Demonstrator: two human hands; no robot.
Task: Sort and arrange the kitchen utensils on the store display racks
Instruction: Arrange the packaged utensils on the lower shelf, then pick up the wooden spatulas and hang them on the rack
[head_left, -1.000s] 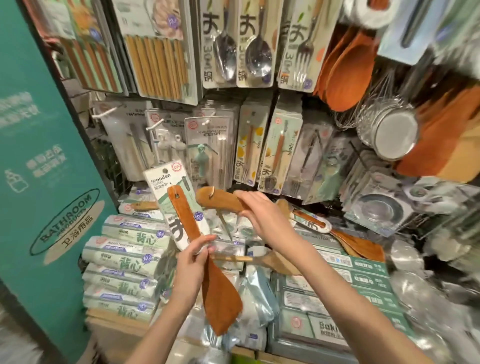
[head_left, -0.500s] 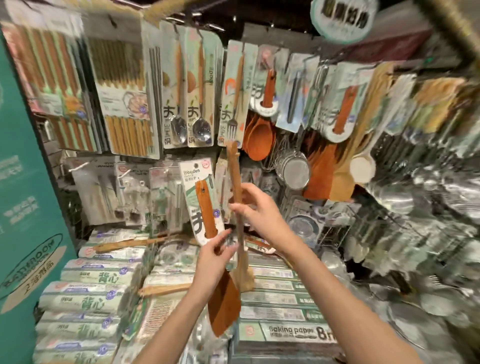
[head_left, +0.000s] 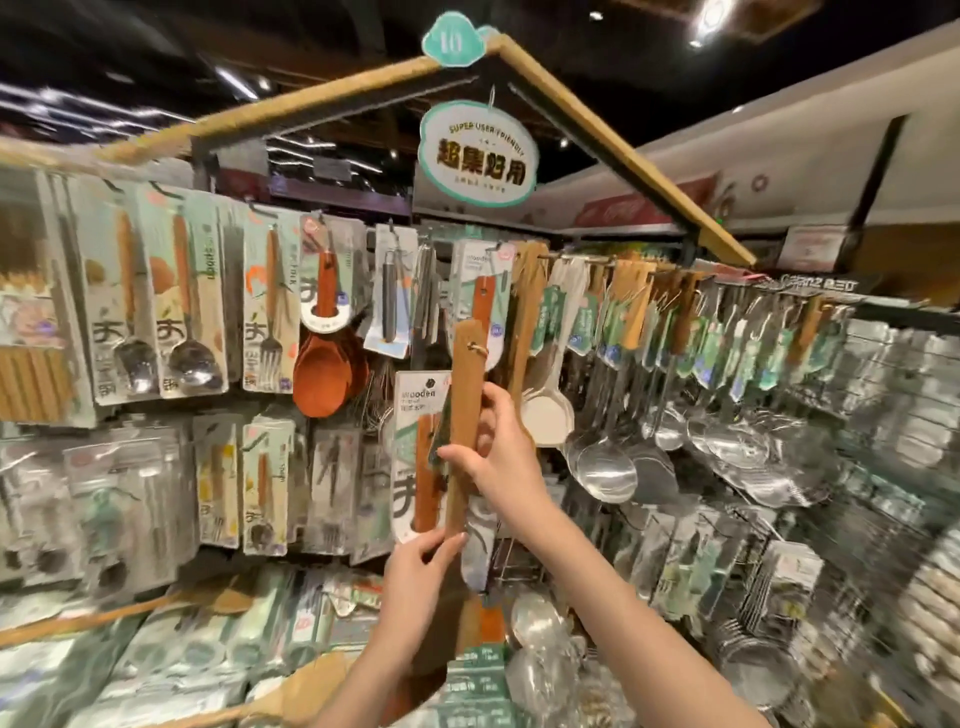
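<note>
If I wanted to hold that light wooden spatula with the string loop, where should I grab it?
Grab the spatula round its long narrow handle, about the middle, coming from the right side, as the right hand does. It stands upright, and the carded spatula lies close on its left. The left hand steadies it lower down.

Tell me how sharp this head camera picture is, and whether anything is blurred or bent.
Head view: the centre is fairly sharp, so the right hand on the pale wooden spatula reads clearly; the edges smear with motion blur, especially the steel ladles on the right; wide-angle distortion bows the racks; ceiling lights flare.
</note>
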